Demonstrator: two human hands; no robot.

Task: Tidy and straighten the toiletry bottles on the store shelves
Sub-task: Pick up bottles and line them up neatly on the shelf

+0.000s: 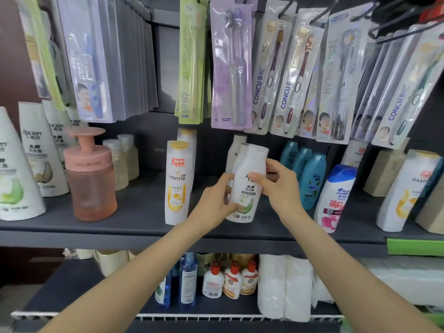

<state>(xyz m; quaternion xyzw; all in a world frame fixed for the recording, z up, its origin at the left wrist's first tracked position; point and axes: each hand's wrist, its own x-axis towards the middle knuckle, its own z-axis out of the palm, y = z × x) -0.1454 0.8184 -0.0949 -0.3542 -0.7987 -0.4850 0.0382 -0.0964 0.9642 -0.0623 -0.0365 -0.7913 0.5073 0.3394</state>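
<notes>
Fingers of left hand (217,200) & right hand (278,181) gripping white shampoo bottle (247,183), logo partly hidden

On the shelf (134,212), a pump bottle (90,179) stands left of a shampoo bottle (176,183); toothbrush packs (264,73) hang above, seemingly behind.
</notes>
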